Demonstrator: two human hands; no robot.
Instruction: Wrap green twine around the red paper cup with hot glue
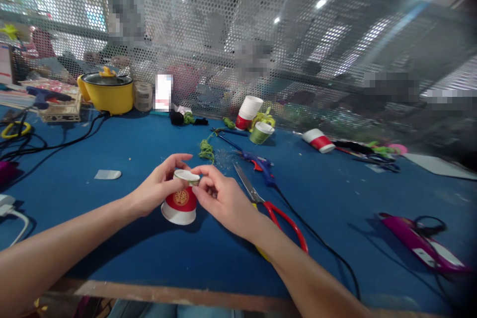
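A red and white paper cup (181,198) with a gold emblem stands upside down on the blue table, its narrow base on top. My left hand (164,184) is closed around the upper part of the cup from the left, thumb across its front. My right hand (219,196) pinches the right side of the cup's top edge with thumb and curled fingers. A thin greenish band runs along that edge; whether it is yarn I cannot tell. Close to my right forearm lie large scissors (257,196) with red and yellow handles, partly hidden beneath the arm.
A blue hot glue gun (261,166) with a trailing cord lies right of centre. Green yarn (206,150), stacked cups (249,112) and a green cup (262,132) sit farther back. A yellow electric pot (108,94) stands left; a purple power strip (417,241) lies right.
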